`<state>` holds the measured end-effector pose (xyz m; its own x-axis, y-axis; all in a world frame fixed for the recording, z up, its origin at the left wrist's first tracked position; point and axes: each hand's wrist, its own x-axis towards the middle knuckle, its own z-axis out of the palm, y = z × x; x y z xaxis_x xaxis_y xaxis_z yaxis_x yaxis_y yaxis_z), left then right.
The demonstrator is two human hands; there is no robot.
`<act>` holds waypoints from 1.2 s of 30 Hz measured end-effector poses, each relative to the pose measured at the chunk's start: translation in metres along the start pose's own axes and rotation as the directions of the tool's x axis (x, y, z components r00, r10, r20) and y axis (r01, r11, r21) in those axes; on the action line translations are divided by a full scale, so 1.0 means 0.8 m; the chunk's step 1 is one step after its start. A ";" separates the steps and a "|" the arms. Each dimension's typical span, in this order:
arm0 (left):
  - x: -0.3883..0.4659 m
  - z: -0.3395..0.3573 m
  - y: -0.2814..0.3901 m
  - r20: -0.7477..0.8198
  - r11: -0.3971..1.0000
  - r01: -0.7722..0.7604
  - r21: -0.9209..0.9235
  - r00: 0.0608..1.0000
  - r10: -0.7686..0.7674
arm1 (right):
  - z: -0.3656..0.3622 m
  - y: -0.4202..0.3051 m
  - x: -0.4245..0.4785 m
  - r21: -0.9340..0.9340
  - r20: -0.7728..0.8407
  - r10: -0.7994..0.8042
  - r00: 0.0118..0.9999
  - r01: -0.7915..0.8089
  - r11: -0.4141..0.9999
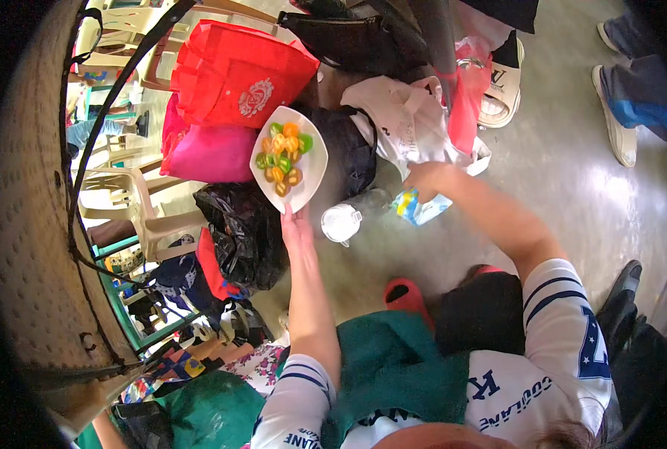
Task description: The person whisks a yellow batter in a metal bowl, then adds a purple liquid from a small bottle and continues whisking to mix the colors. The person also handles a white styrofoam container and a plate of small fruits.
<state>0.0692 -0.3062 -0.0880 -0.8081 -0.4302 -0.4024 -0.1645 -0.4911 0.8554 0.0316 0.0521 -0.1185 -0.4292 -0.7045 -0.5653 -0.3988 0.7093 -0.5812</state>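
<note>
My left hand (pixel 297 229) holds a white leaf-shaped plate (pixel 306 185) by its near end. Small green, orange and brown pieces of what looks like food (pixel 281 154) lie grouped on it. My right hand (pixel 435 178) is closed on a blue, white and yellow plastic packet (pixel 420 209), which hangs below the fingers; the grip itself is partly hidden. Just beyond that hand a white cloth bag (pixel 392 109) with writing rests on the floor. A clear bottle with a white lid (pixel 342 221) is between my two hands, low near the floor.
Red and pink bags (pixel 226 78) stand beyond the plate, with a black plastic bag (pixel 243 241) on the left. A black bag (pixel 350 151) sits behind the bottle. Plastic chairs (pixel 137 202) line the left. Another person's shoes (pixel 616 120) are on the right.
</note>
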 end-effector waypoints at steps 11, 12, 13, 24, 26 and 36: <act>0.006 -0.027 0.034 -0.043 0.990 -0.048 -0.134 0.998 0.043 | -0.122 0.004 -0.028 0.381 -0.072 0.019 0.997 0.010 0.924; 0.006 -0.023 0.036 -0.027 0.989 -0.048 -0.138 0.999 0.044 | -0.123 0.004 -0.014 0.365 -0.205 -0.030 0.978 0.105 0.925; 0.006 -0.020 0.036 -0.013 0.989 -0.049 -0.140 0.999 0.047 | -0.126 -0.001 -0.003 0.336 -0.332 -0.082 0.940 0.199 0.920; 0.005 0.000 0.011 0.021 0.993 0.049 -0.104 0.999 -0.047 | -0.096 -0.066 0.079 -0.441 -0.181 -0.111 0.977 0.020 0.897; 0.005 0.009 -0.008 0.082 0.993 0.081 -0.091 0.994 -0.073 | -0.094 -0.064 0.068 -0.336 -0.173 -0.066 0.983 0.004 0.942; 0.023 0.020 -0.070 0.109 0.954 0.299 0.035 0.947 -0.301 | -0.046 -0.050 0.042 -0.433 -0.220 -0.060 0.974 -0.042 0.900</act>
<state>0.0545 -0.2749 -0.1379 -0.7776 -0.1776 -0.6031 -0.4179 -0.5707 0.7069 0.0036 0.0012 -0.0927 -0.5718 -0.7234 -0.3869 -0.6920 0.6786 -0.2461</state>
